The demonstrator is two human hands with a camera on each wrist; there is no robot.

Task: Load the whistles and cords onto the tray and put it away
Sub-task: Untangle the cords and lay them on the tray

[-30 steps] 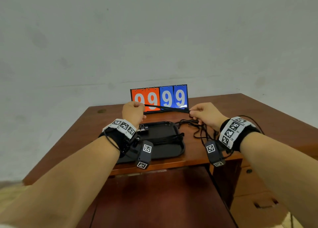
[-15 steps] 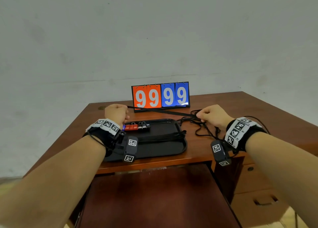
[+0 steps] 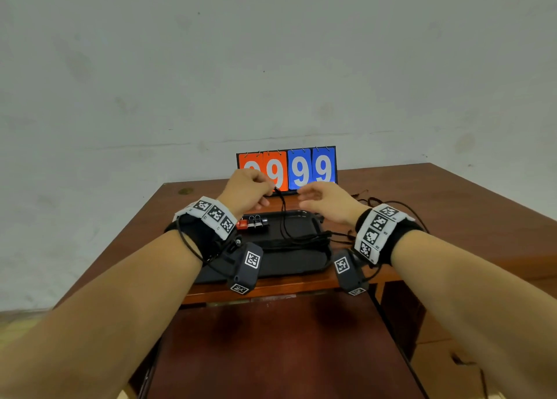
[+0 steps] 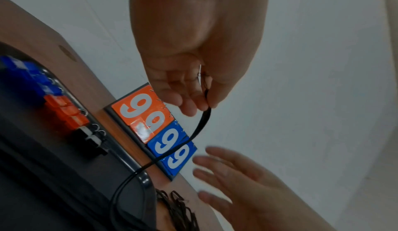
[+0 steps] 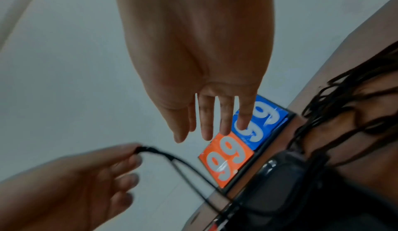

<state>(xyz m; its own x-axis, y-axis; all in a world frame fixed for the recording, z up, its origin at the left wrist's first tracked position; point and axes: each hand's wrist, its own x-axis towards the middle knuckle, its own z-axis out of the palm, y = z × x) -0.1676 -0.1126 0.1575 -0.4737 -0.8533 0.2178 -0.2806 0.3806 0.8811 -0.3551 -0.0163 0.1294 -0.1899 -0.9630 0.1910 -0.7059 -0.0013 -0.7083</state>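
A black tray [image 3: 301, 260] lies on the wooden table near its front edge. Red and black whistles [image 3: 253, 224] line the tray's far left rim, and blue ones [image 4: 32, 74] show in the left wrist view. My left hand [image 3: 268, 192] is raised above the tray and pinches the end of a black cord [image 3: 282, 215]. That cord hangs down onto a bundle of cords [image 3: 301, 240] across the tray. My right hand [image 3: 304, 195] hovers beside it with fingers straight [image 5: 206, 124], holding nothing. Several loose cords [image 3: 370, 201] lie tangled on the table right of the tray.
A flip scoreboard [image 3: 310, 169] showing 9999 stands at the table's back edge, just behind both hands. The table [image 3: 467, 218] stretches to the right. A lower wooden surface [image 3: 271, 353] sits beneath the front edge, with a drawer unit [image 3: 437, 362] at the lower right.
The cord was stretched between both hands. My right hand has let go and opened. My left hand has moved back to the middle, and the cord now hangs from it into the tray.
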